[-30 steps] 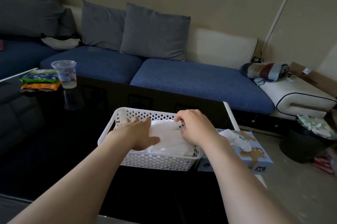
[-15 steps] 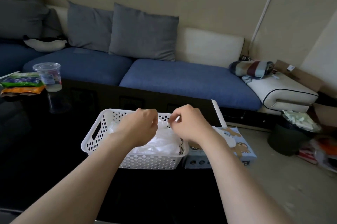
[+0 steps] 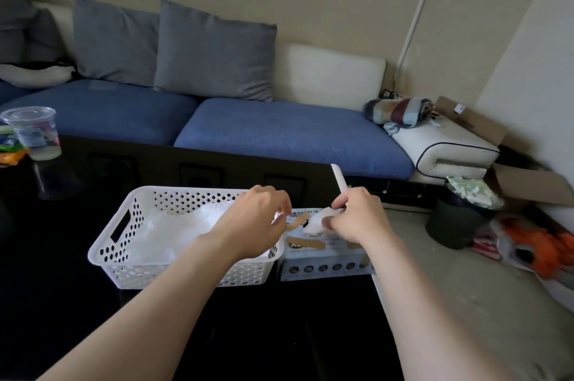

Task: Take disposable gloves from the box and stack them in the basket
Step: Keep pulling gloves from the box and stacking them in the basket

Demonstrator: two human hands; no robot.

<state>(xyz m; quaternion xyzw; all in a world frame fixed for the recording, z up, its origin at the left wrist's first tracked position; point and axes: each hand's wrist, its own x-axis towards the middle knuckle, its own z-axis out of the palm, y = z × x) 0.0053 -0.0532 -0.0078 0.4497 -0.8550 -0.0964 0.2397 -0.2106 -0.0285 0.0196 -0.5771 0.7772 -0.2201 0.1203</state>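
Observation:
A white perforated basket (image 3: 124, 244) stands on the black table and holds a pile of clear disposable gloves (image 3: 174, 225). Right beside it sits the pale blue glove box (image 3: 323, 265), with a white glove (image 3: 316, 220) sticking out of its top. My right hand (image 3: 357, 219) is over the box and pinches that glove. My left hand (image 3: 257, 219) hovers over the basket's right end with its fingers curled; what its fingertips touch is hidden.
The glossy black table (image 3: 46, 272) ends just right of the box. A plastic cup (image 3: 34, 132) and snack packets stand at far left. A blue sofa (image 3: 279, 129) lies behind. A dark bin (image 3: 456, 219) and clutter sit on the floor at right.
Both hands have left the glove pile in the basket and shifted right. My right hand is now over the box, pinching the protruding glove. The camera has turned right.

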